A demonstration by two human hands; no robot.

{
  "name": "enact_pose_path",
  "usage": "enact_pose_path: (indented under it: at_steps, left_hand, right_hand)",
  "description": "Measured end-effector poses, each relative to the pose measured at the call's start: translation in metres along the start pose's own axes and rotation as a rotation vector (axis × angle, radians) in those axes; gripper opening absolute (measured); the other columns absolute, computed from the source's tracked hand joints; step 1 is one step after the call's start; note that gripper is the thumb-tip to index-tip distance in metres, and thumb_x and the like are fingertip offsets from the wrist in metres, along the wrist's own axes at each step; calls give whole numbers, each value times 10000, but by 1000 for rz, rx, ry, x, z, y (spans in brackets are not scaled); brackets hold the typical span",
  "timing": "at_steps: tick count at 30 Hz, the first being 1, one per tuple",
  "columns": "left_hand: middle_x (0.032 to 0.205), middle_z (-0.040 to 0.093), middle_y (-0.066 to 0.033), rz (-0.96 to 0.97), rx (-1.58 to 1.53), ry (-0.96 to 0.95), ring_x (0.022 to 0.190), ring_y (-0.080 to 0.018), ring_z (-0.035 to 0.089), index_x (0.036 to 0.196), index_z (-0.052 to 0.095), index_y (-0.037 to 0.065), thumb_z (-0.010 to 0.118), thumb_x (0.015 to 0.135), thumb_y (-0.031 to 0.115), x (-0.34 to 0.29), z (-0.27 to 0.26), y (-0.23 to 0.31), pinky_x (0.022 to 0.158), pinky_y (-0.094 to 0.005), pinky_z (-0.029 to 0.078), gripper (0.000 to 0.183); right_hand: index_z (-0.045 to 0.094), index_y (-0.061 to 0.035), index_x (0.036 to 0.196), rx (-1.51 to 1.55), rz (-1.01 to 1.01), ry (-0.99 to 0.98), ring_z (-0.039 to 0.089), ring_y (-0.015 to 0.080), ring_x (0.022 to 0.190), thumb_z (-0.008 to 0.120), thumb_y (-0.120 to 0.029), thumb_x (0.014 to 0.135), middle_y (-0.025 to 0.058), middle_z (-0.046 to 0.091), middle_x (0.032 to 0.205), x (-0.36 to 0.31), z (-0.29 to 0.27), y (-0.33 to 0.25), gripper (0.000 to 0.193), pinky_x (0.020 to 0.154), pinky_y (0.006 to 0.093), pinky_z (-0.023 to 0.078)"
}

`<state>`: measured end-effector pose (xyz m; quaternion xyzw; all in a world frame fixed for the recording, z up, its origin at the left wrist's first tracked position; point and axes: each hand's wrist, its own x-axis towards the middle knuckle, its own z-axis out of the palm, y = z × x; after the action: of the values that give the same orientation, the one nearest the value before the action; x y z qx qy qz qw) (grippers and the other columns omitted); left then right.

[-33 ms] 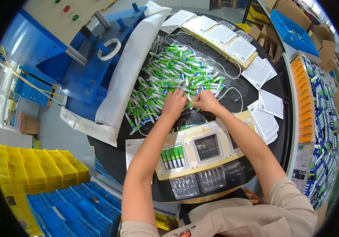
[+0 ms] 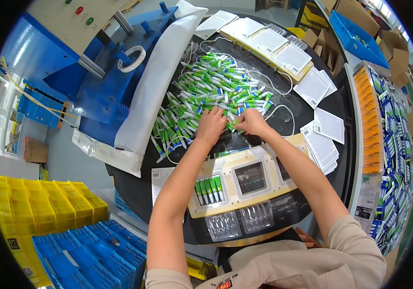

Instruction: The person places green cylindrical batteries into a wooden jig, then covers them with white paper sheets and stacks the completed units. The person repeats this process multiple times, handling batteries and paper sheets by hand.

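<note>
A heap of small green-and-white tubes (image 2: 216, 86) lies on the black round table. At its near edge my left hand (image 2: 211, 126) rests with the fingers curled down among the tubes; what they hold is hidden. Just to its right, my right hand (image 2: 253, 121) pinches a small tube between thumb and fingers. Below my hands is a cream fixture plate (image 2: 228, 195) with windowed recesses. Its left recess holds a row of several green tubes (image 2: 209, 190), while the middle recess (image 2: 250, 178) shows no tubes. My right forearm partly covers the right recess.
Clear plastic blister trays (image 2: 223, 226) lie at the near table edge. White cards (image 2: 319, 147) are stacked at the right, and another cream fixture (image 2: 269, 45) holds cards at the far side. A blue press machine (image 2: 105, 91) stands left; blue crates (image 2: 91, 250) and yellow bins (image 2: 42, 207) are lower left.
The whole view has shifted very slightly. Both hands stay at the near edge of the heap, with almost no visible movement.
</note>
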<state>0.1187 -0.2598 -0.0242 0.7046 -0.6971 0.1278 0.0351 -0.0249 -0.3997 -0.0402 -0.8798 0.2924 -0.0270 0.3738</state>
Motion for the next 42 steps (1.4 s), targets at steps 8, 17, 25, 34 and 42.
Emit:
enact_pose_path:
  at_steps: [8, 17, 25, 34, 42]
  left_hand:
    - [912, 633, -147, -554, -530, 234, 924, -327, 595, 1080, 655, 9, 684, 891, 86, -110, -72, 104, 839, -444, 461, 207]
    - [918, 657, -157, -776, -468, 303, 855, -331, 600, 1148, 679, -42, 686, 906, 36, -147, -92, 215, 789, -426, 494, 255]
    - [813, 585, -112, -700, -247, 412, 778, -285, 569, 1133, 676, -50, 730, 855, 52, -132, -65, 235, 721, -414, 460, 301]
    - [815, 549, -88, -675, -294, 319, 800, -262, 544, 1198, 666, -22, 727, 874, 102, -137, -56, 236, 728, -395, 410, 353]
    - [812, 546, -64, -672, -297, 217, 774, -227, 551, 1217, 684, 25, 705, 910, 138, -139, -59, 225, 710, -388, 405, 328]
  right_hand:
    - [689, 24, 874, 177, -28, 127, 679, 231, 636, 765, -95, 717, 111, 666, 744, -81, -43, 18, 211, 610, 345, 544]
    - [680, 22, 1009, -61, -478, 191, 640, 358, 875, 683, -20, 757, 166, 606, 1002, -90, -18, 7, 255, 787, 423, 534]
    - [654, 37, 972, -439, -1051, 98, 613, 218, 933, 638, -83, 757, 89, 594, 981, -177, 0, -5, 247, 805, 323, 539]
    - [692, 24, 1045, -162, -687, 234, 634, 280, 913, 690, -75, 801, 116, 658, 1035, -211, 13, -8, 263, 818, 381, 534]
    - [719, 6, 1054, -167, -566, 254, 617, 283, 939, 729, -90, 822, 111, 656, 1036, -213, 28, -16, 251, 802, 387, 507]
